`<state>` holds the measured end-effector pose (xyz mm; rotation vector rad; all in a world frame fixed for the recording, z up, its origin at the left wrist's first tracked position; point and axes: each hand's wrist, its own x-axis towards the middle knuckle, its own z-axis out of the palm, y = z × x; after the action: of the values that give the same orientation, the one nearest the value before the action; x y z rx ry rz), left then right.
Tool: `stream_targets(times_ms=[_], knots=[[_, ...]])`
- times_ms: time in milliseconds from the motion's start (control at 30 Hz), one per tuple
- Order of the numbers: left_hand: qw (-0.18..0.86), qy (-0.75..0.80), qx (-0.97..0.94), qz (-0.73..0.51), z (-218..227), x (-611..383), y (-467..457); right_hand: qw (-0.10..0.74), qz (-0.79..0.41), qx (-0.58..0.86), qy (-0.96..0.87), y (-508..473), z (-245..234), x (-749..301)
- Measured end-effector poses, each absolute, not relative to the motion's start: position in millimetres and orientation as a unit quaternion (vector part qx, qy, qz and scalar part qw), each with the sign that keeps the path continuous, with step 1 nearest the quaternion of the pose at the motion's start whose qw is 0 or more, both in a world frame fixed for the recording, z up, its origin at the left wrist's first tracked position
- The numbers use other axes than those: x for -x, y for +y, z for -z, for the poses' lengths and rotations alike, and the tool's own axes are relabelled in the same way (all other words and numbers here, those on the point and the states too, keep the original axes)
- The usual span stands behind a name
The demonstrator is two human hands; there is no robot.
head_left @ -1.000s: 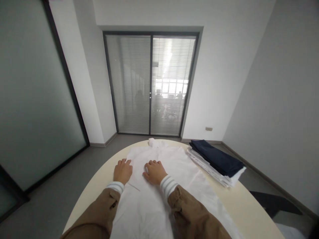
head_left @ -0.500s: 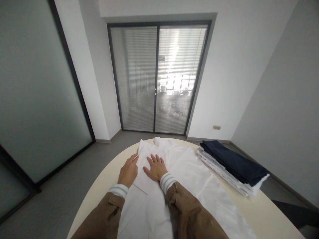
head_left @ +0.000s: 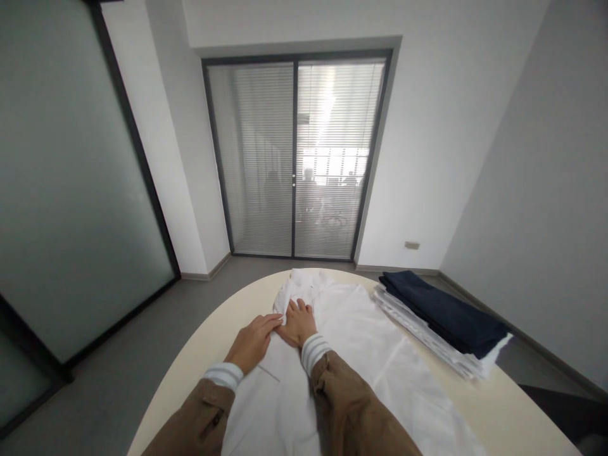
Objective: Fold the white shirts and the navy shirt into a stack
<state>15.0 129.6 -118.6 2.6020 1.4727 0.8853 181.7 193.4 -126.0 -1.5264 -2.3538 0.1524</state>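
Observation:
A white shirt (head_left: 361,342) lies spread out on a pale rounded table (head_left: 213,335), its collar end toward the far edge. My left hand (head_left: 253,342) rests on the shirt's left side, fingers stretched out and pointing right, their tips touching a raised fold of cloth. Just to the right, my right hand (head_left: 300,322) lies flat on the shirt with its fingers spread. Both arms wear brown sleeves with grey-and-white striped cuffs.
A stack of folded clothes (head_left: 441,320), dark navy on top of white pieces, sits at the table's right side. Beyond the table are grey floor, a glass door with blinds (head_left: 294,158) and a frosted glass wall on the left.
My left hand has turned inward and slid right onto the shirt's left fold, drawing that edge inward. My right hand has moved slightly forward. The camera view shifted a little.

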Motion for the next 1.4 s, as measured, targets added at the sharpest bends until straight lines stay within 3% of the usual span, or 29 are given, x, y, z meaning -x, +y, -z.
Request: stream_targets(times_ms=[100,267,367,567,767,1000,1167,1400], knots=[[0.016,0.489,-0.823,-0.287,121.5,-14.1,130.1,0.182,-0.05,0.552,-0.812,195.8,126.9,-182.1],[0.026,0.516,-0.811,-0.276,128.7,-10.9,132.3,0.113,-0.102,0.546,-0.824,197.8,121.6,-186.4],[0.032,0.518,-0.809,-0.274,130.2,-10.2,133.0,0.12,-0.094,0.534,-0.832,187.1,114.5,-193.2],[0.029,0.523,-0.808,-0.27,129.6,-10.4,131.5,0.136,-0.052,0.509,-0.848,123.3,95.8,-212.6],[0.019,0.539,-0.805,-0.248,127.7,-13.4,127.9,0.109,-0.118,0.451,-0.878,59.4,99.9,-224.9],[-0.028,0.639,-0.755,-0.146,101.7,-23.1,101.4,0.16,-0.123,0.44,-0.875,43.9,114.7,-232.0],[0.018,0.741,-0.67,-0.04,83.1,-16.7,83.3,0.161,-0.127,0.437,-0.876,42.2,113.6,-235.7],[0.02,0.7,-0.708,-0.098,43.9,-46.4,86.4,0.211,-0.158,0.444,-0.856,44.9,114.5,-237.4]])
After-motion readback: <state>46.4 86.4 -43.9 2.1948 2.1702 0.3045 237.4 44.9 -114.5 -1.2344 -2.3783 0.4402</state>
